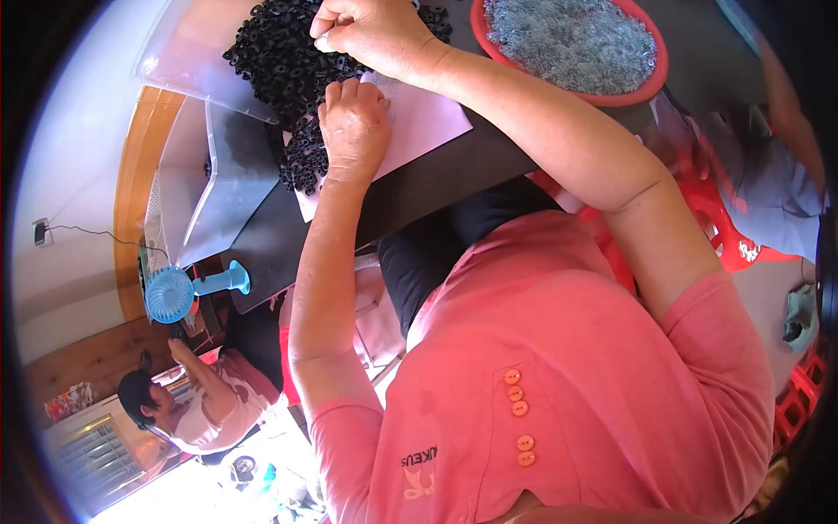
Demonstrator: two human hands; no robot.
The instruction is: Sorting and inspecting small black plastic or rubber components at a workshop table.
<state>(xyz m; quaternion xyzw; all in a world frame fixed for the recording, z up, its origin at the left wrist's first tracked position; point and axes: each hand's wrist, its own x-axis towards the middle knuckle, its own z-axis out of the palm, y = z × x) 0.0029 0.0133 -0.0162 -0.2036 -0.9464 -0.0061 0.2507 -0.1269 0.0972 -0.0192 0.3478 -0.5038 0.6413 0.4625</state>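
Note:
My right hand (380,35) is closed in a pinch above a large heap of small black plastic parts (271,65). Anything between its fingertips is too small to make out. Just nearer to me, my left hand (356,127) has its fingers curled down at the edge of the heap, and whatever they grip is hidden beneath them. A smaller cluster of the same black parts lies beside this hand, partly on a pale sheet of paper (432,131). To the right stands a red basin (559,96) full of small, shiny, pale pieces (572,44), possibly springs.
Clear plastic bins (231,175) flank the heap at the left of the dark table (410,188). A blue fan (170,295) sits at the table's left end. Another person (205,402) is at lower left, and part of another person (742,157) shows at right near a red stool (716,218).

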